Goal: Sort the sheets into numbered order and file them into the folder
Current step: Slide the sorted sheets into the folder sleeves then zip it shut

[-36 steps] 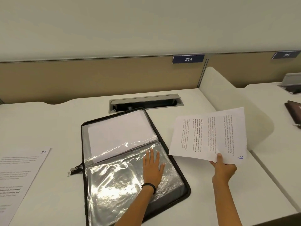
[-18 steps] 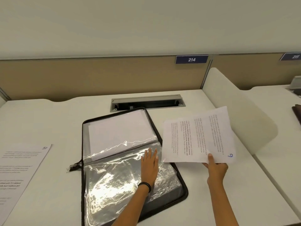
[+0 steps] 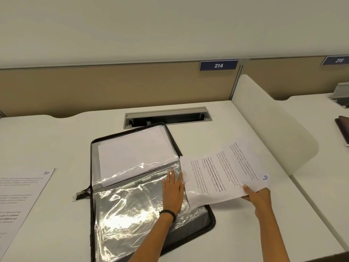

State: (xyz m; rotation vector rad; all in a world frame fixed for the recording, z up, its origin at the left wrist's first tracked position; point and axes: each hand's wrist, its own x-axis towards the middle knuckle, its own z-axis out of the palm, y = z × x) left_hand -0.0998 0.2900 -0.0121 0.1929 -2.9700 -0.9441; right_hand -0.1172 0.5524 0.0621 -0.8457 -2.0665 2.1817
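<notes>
Sheet 10 (image 3: 20, 195): lying flat at the far left of the worktop (image 3: 56, 140), partly cut off by the frame edge.
Folder (image 3: 211, 222): open in the middle, white pages (image 3: 136, 148) tucked in the far sleeve, near sleeve all shiny and crinkly.
Left hand (image 3: 172, 191): flat on the near sleeve, fingers straight and together, pressing down near the right side.
Sheet 9 (image 3: 222, 173): overlapping the Folder's right edge, right beside the Left hand, rest out over the worktop.
Right hand (image 3: 258, 197): clamped on the near corner of Sheet 9, thumb on top.
</notes>
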